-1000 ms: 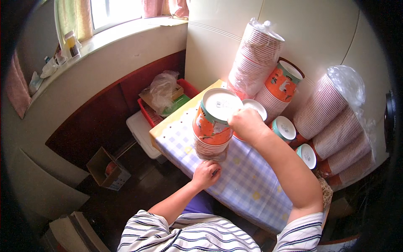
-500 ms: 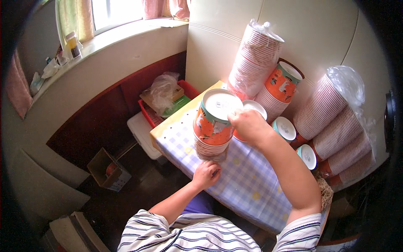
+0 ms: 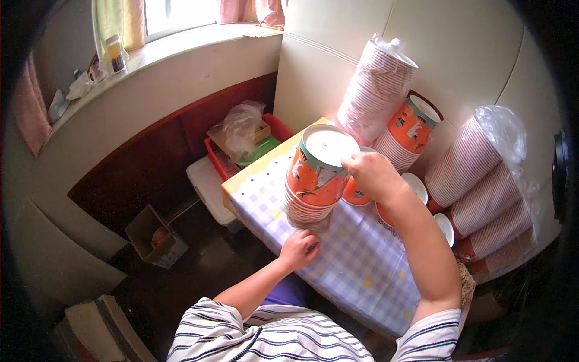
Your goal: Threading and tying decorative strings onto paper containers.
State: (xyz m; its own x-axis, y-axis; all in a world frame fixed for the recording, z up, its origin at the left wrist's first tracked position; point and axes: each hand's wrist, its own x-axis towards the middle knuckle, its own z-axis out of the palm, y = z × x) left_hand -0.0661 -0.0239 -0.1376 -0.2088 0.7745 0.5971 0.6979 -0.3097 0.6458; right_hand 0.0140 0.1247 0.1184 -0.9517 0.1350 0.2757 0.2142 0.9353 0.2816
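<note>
Remaining at the near edge of the cloth-covered worktop (image 3: 353, 256), the inverted stack of orange paper cups (image 3: 315, 181) is positioned much as before; only the viewpoint is slightly shifted, so the same handling is judged to be under way. Right hand (image 3: 374, 174): set at the stack's upper rim, fingers bent inward; whether anything is pinched cannot be told. Left hand (image 3: 300, 249): curled beside the plastic wrap (image 3: 319, 224) at the stack's lower end; its grip is concealed.

Containers: one tall cup sleeve (image 3: 377, 87), wrapped in clear plastic, placed toward the wall. Several wrapped cup sleeves (image 3: 464, 161), leaned together at the right. One red basket (image 3: 278, 127), occupied by a crumpled clear bag (image 3: 241, 125) and a green item (image 3: 259, 149). One white bin (image 3: 207, 186), contents not shown. One open cardboard box (image 3: 170, 253), by which a round reddish object (image 3: 159, 236) is contained.
</note>
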